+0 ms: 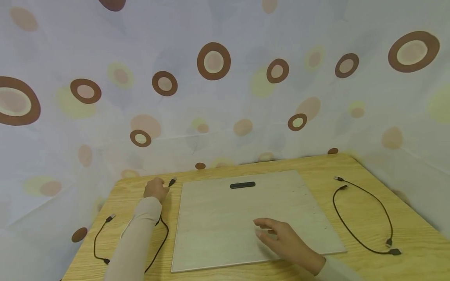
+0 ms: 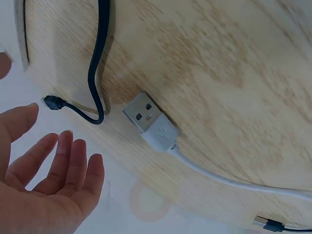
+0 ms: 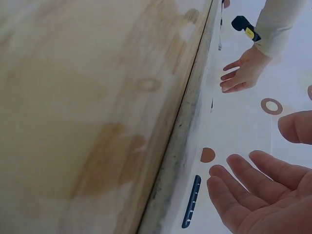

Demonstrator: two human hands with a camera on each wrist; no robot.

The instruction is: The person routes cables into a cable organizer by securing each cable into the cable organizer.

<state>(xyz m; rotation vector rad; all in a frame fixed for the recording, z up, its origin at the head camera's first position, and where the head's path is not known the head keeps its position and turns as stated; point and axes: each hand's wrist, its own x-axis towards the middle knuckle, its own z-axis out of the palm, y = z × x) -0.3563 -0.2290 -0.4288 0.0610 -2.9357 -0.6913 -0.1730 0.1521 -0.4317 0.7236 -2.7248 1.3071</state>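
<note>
Left hand (image 1: 156,188): fingers loosely parted, holding nothing; over tabletop (image 1: 316,168), left of pale board (image 1: 242,218), near black cable (image 1: 172,182) and white USB plug (image 2: 158,130). Right hand (image 1: 284,239): fingers relaxed, holding nothing; above near part of board. Board: flat, black strip (image 1: 242,185) toward far edge. Short black lead (image 1: 94,244): tabletop's left side. Two black leads (image 1: 395,252): right of board.
</note>
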